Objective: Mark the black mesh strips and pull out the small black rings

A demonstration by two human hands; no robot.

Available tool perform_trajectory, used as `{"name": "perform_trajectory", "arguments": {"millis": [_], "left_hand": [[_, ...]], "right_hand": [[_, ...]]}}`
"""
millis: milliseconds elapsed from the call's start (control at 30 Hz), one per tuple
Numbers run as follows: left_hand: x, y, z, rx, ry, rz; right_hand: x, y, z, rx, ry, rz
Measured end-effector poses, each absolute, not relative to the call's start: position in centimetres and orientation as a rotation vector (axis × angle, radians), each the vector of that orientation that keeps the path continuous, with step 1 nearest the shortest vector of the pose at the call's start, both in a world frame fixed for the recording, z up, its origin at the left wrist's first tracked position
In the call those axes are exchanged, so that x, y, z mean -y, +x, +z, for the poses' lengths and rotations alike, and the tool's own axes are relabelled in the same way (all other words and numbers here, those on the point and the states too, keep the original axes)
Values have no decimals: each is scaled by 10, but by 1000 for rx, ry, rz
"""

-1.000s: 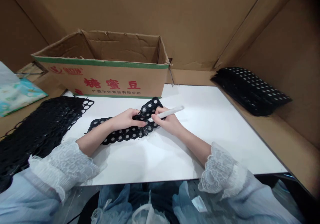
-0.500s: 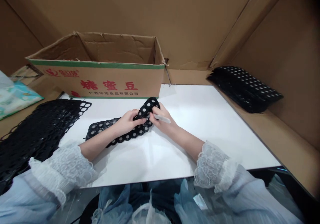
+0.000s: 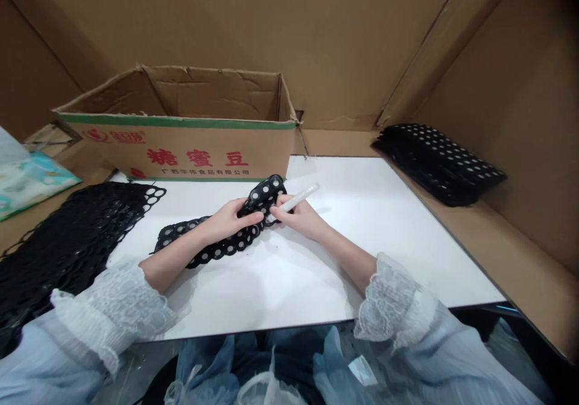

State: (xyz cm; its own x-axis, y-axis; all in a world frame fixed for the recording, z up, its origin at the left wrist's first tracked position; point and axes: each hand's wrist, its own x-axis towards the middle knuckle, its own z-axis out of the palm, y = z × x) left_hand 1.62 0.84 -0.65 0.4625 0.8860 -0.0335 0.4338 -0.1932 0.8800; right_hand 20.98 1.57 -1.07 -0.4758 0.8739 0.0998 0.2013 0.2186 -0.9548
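A black strip dotted with pale discs (image 3: pixel 217 252) lies slantwise on the white board, its far right end lifted. My left hand (image 3: pixel 230 221) grips this strip near its raised end, thumb across the top. In my right hand (image 3: pixel 301 215) is a slim white pen-like tool (image 3: pixel 298 197), pinched between thumb and fingers. Its lower tip points at the strip, close to my left thumb; the exact contact there is hidden by my fingers. The other end of the tool sticks up to the right.
An open cardboard box (image 3: pixel 181 152) stands behind my hands. Black perforated sheets (image 3: pixel 58 242) are heaped on the left beside a tissue pack (image 3: pixel 40 179). A stack of dotted black pieces (image 3: pixel 438 164) rests at the right on cardboard, beyond the white board (image 3: pixel 384 248).
The white tool in my right hand has swung from pointing down-right to pointing up-right, and more of it shows. My left hand keeps its hold on the strip.
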Motion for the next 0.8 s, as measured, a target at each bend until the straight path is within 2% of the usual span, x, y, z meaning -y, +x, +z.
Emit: {"name": "perform_trajectory", "arguments": {"millis": [167, 600, 800], "left_hand": [[-8, 14, 2, -1141, 1911, 464], [-10, 9, 3, -1038, 1320, 458], [-11, 8, 2, -1065, 1292, 459]], "right_hand": [[-18, 212, -11, 1733, -942, 1370], [-21, 213, -13, 1613, -709, 1654], [-16, 211, -9, 1819, -857, 1408]]}}
